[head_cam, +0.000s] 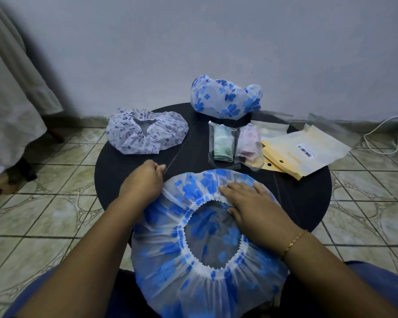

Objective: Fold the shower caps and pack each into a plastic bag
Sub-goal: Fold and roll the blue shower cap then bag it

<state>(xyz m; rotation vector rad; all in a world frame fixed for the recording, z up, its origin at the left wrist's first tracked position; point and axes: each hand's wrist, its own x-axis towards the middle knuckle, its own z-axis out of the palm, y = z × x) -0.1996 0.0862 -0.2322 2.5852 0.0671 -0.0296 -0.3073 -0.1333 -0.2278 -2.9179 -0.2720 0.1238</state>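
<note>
A round black table (133,157) stands on a tiled floor (44,214) near a pale wall (193,42), and a light curtain (14,99) hangs at the left. The biggest thing on the table is a shower cap with blue flowers (193,276), which lies spread at the near edge with its elastic opening facing up; its lower part hangs over the edge toward the person. The left hand (143,180) is at the cap's upper left border with the fingers curled, and it seems to pinch the rim there, though the fingertips are partly hidden. The right hand (251,203) lies flat on the upper right part of the same cap, fingers straight and pressing the material beside the elastic ring; a thin gold bracelet (294,242) is on its wrist. At the far edge of the table a second blue-flowered cap (225,97) sits bunched up. To the left of it, a white cap with dark small print (145,131) lies partly over the table's edge, opening upward. At the right side lies a stack of yellowish bags (301,152) with a barcode label on top. Between this stack and the table's middle lie two small clear plastic bags, side by side: one holding a folded green cap (223,143) and one holding a folded pink cap (249,143). A white cable (381,134) runs on the floor at the right.
</note>
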